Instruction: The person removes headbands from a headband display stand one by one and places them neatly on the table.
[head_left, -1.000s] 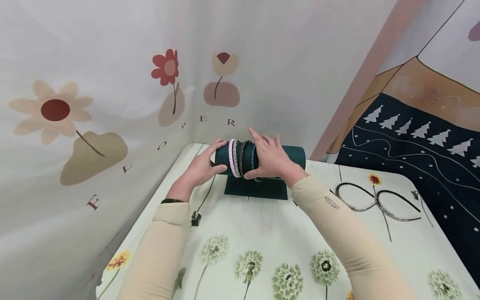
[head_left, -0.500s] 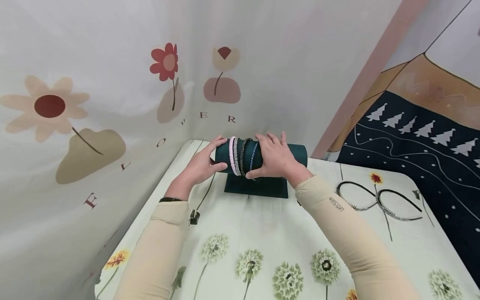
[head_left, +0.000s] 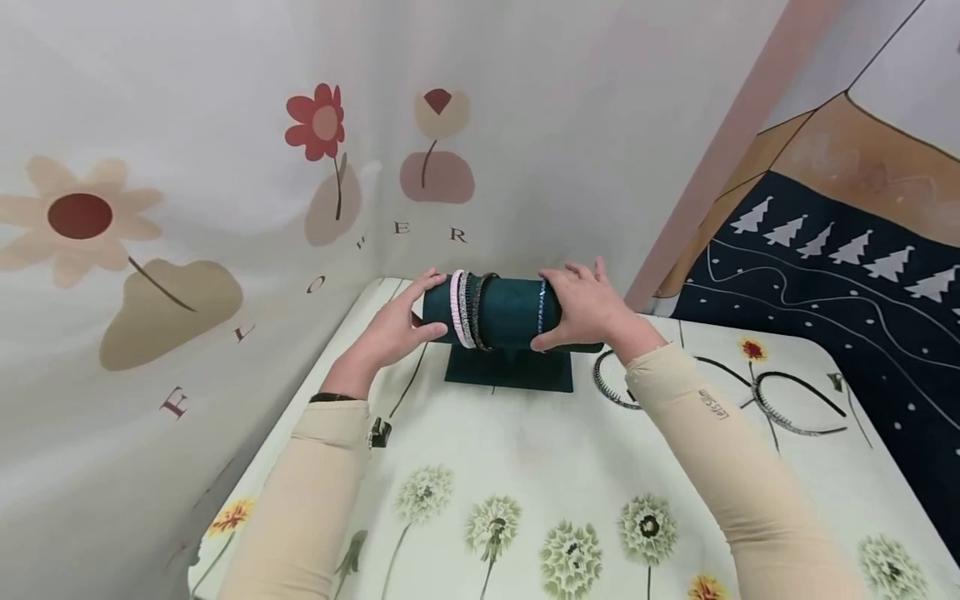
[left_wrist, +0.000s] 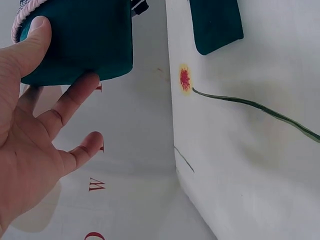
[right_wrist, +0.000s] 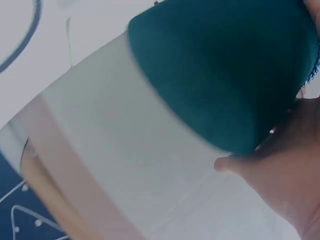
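Note:
A dark green padded roll [head_left: 510, 312] on a flat base [head_left: 510, 372] stands at the table's back. Around its left half sit a pink headband [head_left: 456, 308], a silver one [head_left: 465, 310] and a dark beaded one [head_left: 480, 312]. My left hand [head_left: 392, 330] grips the roll's left end, thumb in front, fingers behind; the left wrist view shows the hand [left_wrist: 40, 125] against the end of the roll [left_wrist: 85, 40]. My right hand [head_left: 588, 308] is curled over the roll's right part, beside a blue beaded headband [head_left: 542, 307]. In the right wrist view the hand [right_wrist: 285, 170] lies against the roll [right_wrist: 215, 65].
To the right on the flowered table cloth [head_left: 525, 450] lie several thin dark headbands [head_left: 795, 423], partly behind my right forearm. A printed curtain [head_left: 555, 125] hangs close behind the roll, and a dark blue tree-patterned cloth [head_left: 825, 292] hangs at the right.
My right hand has slid right along the roll, and the blue headband has moved right with it, away from the others. My left hand has stayed at the roll's left end.

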